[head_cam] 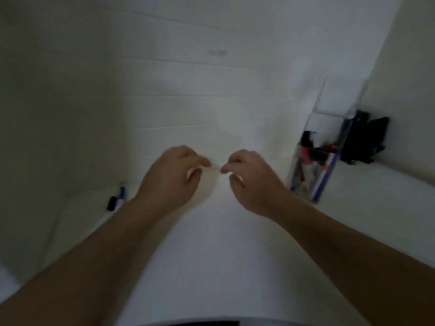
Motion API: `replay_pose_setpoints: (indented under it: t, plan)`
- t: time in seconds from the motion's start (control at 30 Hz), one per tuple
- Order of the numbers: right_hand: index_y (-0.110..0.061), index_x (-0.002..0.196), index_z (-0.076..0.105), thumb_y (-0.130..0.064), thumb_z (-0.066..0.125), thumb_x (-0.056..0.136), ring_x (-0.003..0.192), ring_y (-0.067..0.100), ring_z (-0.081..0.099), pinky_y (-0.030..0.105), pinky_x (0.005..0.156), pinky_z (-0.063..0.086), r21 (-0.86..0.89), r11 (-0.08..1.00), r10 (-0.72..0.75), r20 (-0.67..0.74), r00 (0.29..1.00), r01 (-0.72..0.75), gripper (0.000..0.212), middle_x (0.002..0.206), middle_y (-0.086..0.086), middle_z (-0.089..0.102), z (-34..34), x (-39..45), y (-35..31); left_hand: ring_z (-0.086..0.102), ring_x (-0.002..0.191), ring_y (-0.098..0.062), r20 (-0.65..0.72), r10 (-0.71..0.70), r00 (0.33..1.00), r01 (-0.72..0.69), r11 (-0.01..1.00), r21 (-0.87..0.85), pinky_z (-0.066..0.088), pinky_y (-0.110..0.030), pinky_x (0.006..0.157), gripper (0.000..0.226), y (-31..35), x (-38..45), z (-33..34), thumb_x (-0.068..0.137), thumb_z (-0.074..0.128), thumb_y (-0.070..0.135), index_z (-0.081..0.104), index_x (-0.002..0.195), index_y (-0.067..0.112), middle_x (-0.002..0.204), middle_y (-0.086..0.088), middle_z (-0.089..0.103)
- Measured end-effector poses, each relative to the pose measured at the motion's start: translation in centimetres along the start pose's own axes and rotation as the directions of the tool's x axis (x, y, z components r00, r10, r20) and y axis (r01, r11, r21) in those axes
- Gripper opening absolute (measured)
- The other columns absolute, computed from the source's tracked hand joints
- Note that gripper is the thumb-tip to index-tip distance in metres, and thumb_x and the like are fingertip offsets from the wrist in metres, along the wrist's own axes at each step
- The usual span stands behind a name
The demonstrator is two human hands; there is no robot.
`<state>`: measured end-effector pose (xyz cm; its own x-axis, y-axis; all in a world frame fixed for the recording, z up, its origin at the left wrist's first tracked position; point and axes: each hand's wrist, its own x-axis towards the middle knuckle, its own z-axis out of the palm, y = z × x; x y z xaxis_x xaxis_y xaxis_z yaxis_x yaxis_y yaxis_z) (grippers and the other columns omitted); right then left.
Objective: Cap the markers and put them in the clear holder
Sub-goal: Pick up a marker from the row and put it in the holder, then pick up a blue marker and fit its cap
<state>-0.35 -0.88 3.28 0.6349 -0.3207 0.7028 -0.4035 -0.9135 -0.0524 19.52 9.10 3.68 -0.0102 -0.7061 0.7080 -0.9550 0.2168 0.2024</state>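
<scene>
The view is blurred. My left hand [176,177] and my right hand [249,177] meet over the middle of the white table, fingers curled and fingertips almost touching. A thin pale marker [215,169] seems pinched between them; its ends are hidden in the fingers. The clear holder [329,128] stands at the right, a hand's width from my right hand, with several markers [310,158] inside. By my left forearm lie a blue-capped marker [121,196] and a loose black cap [112,203].
A black object [369,140] sits just behind the holder against the right wall. The white table [211,255] runs to a wall at the left and right. A dark edge shows at the bottom of the view.
</scene>
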Motion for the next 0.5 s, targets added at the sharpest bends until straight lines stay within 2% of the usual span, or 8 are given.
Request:
replay_pose_setpoints:
  t: [0.07,0.1,0.17,0.2,0.3,0.37,0.4,0.5]
  plan:
    - [-0.010,0.105,0.075,-0.006,0.059,0.086,0.095,0.025,0.063,0.025,0.089,0.045,0.225,0.974,0.004,0.127,0.992,-0.033,0.026,0.106,0.008,0.065,3.4,0.3,-3.9,0.064,0.090,-0.023,-0.068,-0.233,0.970,0.237,0.971,0.044,0.052,-0.035,0.086,0.026,-3.3,0.2,-2.7,0.088,0.058,0.015,0.072,0.106,0.029,0.099,-0.002,0.066]
    - [-0.013,0.112,0.073,-0.011,0.060,0.090,0.096,0.020,0.062,0.021,0.090,0.043,0.286,0.955,0.014,0.211,0.977,-0.075,0.025,0.111,0.006,0.064,4.9,0.7,-5.7,0.065,0.088,-0.024,-0.072,-0.389,0.919,0.393,0.918,0.057,0.054,-0.036,0.084,0.028,-5.0,0.0,-4.1,0.089,0.055,0.014,0.070,0.106,0.030,0.102,-0.004,0.067]
    - [-0.019,0.126,0.067,-0.024,0.060,0.096,0.095,0.011,0.055,0.021,0.094,0.042,0.352,0.923,0.009,0.377,0.926,-0.153,0.032,0.120,0.003,0.059,7.6,1.7,-9.0,0.064,0.090,-0.026,0.003,-0.659,0.752,0.654,0.747,0.124,0.055,-0.036,0.079,0.032,-7.7,-0.6,-6.3,0.090,0.049,0.012,0.065,0.111,0.030,0.112,-0.008,0.065]
    - [-0.020,0.129,0.064,-0.030,0.059,0.096,0.096,0.012,0.053,0.024,0.095,0.044,0.370,0.918,-0.025,0.419,0.908,-0.145,0.035,0.119,0.003,0.058,8.8,2.3,-10.5,0.062,0.094,-0.028,0.050,-0.728,0.684,0.705,0.677,0.212,0.052,-0.035,0.078,0.032,-8.4,-0.8,-6.9,0.090,0.049,0.010,0.062,0.113,0.027,0.117,-0.010,0.063]
    - [-0.034,0.132,0.056,-0.048,0.056,0.093,0.103,0.028,0.051,0.042,0.092,0.047,0.363,0.930,-0.135,0.485,0.864,-0.059,0.042,0.107,0.002,0.052,10.3,3.7,-13.7,0.056,0.096,-0.029,0.113,-0.778,0.618,0.718,0.618,0.320,0.047,-0.035,0.079,0.025,-8.6,-1.2,-7.1,0.091,0.048,0.009,0.057,0.111,0.021,0.118,-0.012,0.058]
    - [-0.043,0.134,0.051,-0.057,0.050,0.094,0.115,0.031,0.045,0.046,0.097,0.043,0.315,0.946,-0.131,0.588,0.798,-0.077,0.043,0.123,0.002,0.049,10.5,4.4,-14.0,0.055,0.095,-0.028,0.144,-0.782,0.607,0.715,0.616,0.331,0.048,-0.035,0.083,0.023,-8.4,-1.2,-7.0,0.090,0.050,0.005,0.059,0.106,0.019,0.115,-0.011,0.059]
    - [-0.042,0.127,0.057,-0.057,0.049,0.094,0.116,0.031,0.046,0.045,0.097,0.043,0.324,0.942,-0.136,0.604,0.786,-0.086,0.038,0.125,0.003,0.049,10.5,4.5,-13.8,0.056,0.096,-0.028,0.158,-0.783,0.601,0.707,0.613,0.352,0.048,-0.034,0.084,0.025,-8.4,-1.1,-7.0,0.088,0.050,0.003,0.060,0.105,0.019,0.114,-0.011,0.060]
    - [-0.030,0.088,0.059,-0.054,0.050,0.094,0.094,0.030,0.058,0.033,0.078,0.044,0.313,0.948,-0.130,0.520,0.844,-0.047,0.026,0.095,0.004,0.050,9.3,4.8,-12.4,0.060,0.107,-0.030,0.253,-0.785,0.566,0.681,0.617,0.394,0.047,-0.032,0.088,0.027,-8.5,-1.1,-7.2,0.089,0.053,0.000,0.066,0.107,0.016,0.117,-0.012,0.064]
